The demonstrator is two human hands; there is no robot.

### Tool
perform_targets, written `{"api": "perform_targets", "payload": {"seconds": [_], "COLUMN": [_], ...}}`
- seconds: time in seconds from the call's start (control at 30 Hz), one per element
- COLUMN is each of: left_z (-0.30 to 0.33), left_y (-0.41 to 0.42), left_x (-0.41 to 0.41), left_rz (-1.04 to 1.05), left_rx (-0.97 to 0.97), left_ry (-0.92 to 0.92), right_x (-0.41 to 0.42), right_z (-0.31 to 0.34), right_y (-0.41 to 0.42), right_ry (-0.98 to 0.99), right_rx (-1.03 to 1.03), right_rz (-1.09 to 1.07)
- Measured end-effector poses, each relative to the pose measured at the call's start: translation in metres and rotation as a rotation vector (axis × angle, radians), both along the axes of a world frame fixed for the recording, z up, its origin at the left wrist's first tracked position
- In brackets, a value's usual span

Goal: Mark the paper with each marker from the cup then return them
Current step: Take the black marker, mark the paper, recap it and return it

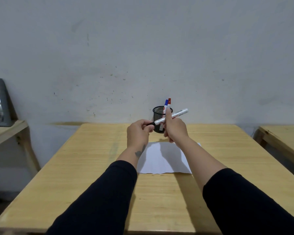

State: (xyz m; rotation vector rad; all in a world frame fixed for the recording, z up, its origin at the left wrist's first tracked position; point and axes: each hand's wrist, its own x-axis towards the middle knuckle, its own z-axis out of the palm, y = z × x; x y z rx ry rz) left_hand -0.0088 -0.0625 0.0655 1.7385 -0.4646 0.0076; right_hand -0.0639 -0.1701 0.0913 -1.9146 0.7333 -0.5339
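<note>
now both my hands hold one white marker above the table, in front of the cup.

my right hand [176, 128] is closed around the middle of the white marker [175, 115], which lies tilted, its far end up to the right. my left hand [138, 131] pinches the black cap [150, 123] at the low end, fingers together on it; i cannot tell if the cap is still fully on. behind my hands the black mesh cup [157, 111] stands near the wall with a blue marker [166, 104] and a red marker [169, 103] upright inside. the white paper [161, 160] lies flat on the wooden table [85, 167], below my wrists, with no mark that i can see.
</note>
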Motion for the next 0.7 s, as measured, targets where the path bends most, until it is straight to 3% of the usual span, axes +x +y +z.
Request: {"api": "perform_targets", "payload": {"seconds": [0.07,0.13,0.23,0.5,0.7], "left_z": [-0.001,0.0,0.001,-0.005,-0.061], "left_y": [0.004,0.005,0.003,0.011,0.041], "left_x": [0.005,0.009,0.01,0.012,0.022], "left_rz": [0.029,0.036,0.014,-0.07,-0.025], "left_rx": [0.018,0.041,0.046,0.177,0.812], "left_ry": [-0.002,-0.02,-0.03,-0.035,-0.192], "right_x": [-0.005,-0.01,-0.006,0.009,0.043], "right_z": [-0.002,-0.007,-0.017,-0.004,0.038], "right_y": [-0.001,-0.001,-0.007,-0.015,-0.033], "right_ry": [0.1,-0.014,-0.066,-0.12,-0.285], "right_rx": [-0.405,-0.77,-1.027,-0.894,-0.432], "right_rz": [-0.108,-0.104,0.104,0.003,-0.102]}}
